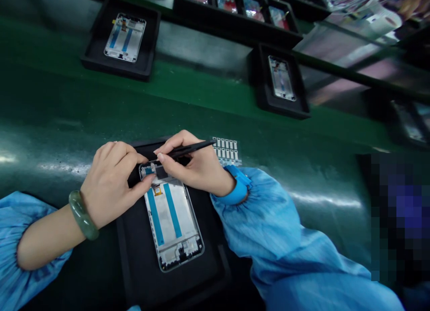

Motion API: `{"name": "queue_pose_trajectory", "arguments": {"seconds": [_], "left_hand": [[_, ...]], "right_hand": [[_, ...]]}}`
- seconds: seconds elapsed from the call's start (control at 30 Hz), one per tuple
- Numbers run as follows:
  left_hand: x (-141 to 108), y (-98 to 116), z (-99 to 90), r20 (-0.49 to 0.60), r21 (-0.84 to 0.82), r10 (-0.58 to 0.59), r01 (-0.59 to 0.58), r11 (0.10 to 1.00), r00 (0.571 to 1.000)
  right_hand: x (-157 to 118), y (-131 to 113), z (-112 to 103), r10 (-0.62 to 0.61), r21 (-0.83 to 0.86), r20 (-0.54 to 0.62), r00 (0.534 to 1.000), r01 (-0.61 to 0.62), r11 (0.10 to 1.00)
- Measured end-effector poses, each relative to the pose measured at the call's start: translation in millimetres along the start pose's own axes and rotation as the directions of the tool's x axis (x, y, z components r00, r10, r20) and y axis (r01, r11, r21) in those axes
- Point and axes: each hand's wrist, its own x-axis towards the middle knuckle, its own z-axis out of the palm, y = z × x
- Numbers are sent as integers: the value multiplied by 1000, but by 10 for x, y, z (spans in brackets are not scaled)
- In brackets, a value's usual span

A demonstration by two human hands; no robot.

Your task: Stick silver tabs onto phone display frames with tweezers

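Observation:
A phone frame (pixel 184 212) with two blue strips lies face down in a black foam tray (pixel 134 257) in front of me. My left hand (pixel 112 181) is at its top left corner, index finger on the edge and thumb pressed over the upper part. Between my right thumb and fingers are slim black tweezers (pixel 191 148), their rear end pointing right. The thin tip reaches toward the frame's top edge, near my left index finger. My right hand (pixel 198 168) covers the frame's top right corner. What lies right under the tip is too small to make out.
Just beyond my right wrist lies a sheet of small white stickers (pixel 226 150). Farther off, a black tray (pixel 148 62) at left and another black tray (pixel 260 85) at right each hold a phone frame. A compartmented black box (pixel 231 20) with circuit boards stands at the back.

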Motion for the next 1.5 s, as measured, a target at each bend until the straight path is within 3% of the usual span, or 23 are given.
{"name": "queue_pose_trajectory", "arguments": {"seconds": [0.3, 0.4, 0.5, 0.57, 0.63, 0.77, 0.83, 0.9, 1.0, 1.1, 1.2, 1.33, 1.4, 1.5], "left_hand": [[-7, -13, 11, -9, 6, 9, -9, 1000, 1000], [-15, -29, 18, -3, 15, 20, -20, 1000, 1000], [-26, -58, 25, -6, 13, 69, -69, 998, 998], [-31, -86, 27, 9, 17, 129, -129, 991, 992], [-35, -118, 30, 30, 25, 169, -170, 985, 985], [-37, -153, 42, 49, 5, 173, -174, 985, 984], [-28, -144, 48, 39, -38, 155, -153, 987, 987], [4, -135, 44, -17, -106, 108, -109, 988, 994], [126, -201, 5, -188, -116, -42, 20, 993, 981], [342, -454, -60, -310, -6, -193, 202, 979, 931], [605, -858, -107, -311, 37, -265, 290, 956, 913], [959, -1340, -90, -266, 69, -339, 369, 927, 902], [1124, -1475, -58, -230, 84, -349, 376, 923, 908], [1322, -1556, -20, -145, 102, -340, 355, 929, 929]], "right_hand": [[-33, -9, 77, -137, -87, -28, 990, 134, 987], [-30, 3, 15, -145, -88, -125, 982, 135, 987], [-8, 19, -160, -91, -98, -273, 958, 67, 993], [9, 43, -291, -64, -164, -310, 949, 13, 986], [20, 85, -387, -47, -291, -272, 961, -36, 956], [36, 212, -427, 78, -515, 17, 997, -58, 855], [53, 275, -396, 161, -541, 110, 981, -76, 838], [78, 320, -368, 205, -553, 118, 972, -107, 826], [117, 355, -404, 227, -607, 82, 971, -132, 784], [152, 418, -587, 244, -651, -50, 969, -216, 727], [192, 591, -878, 319, -600, -313, 894, -447, 663], [266, 961, -1234, 407, -398, -616, 675, -712, 579], [308, 1148, -1355, 413, -315, -697, 587, -767, 558], [365, 1363, -1486, 410, -264, -743, 528, -795, 546]]}}
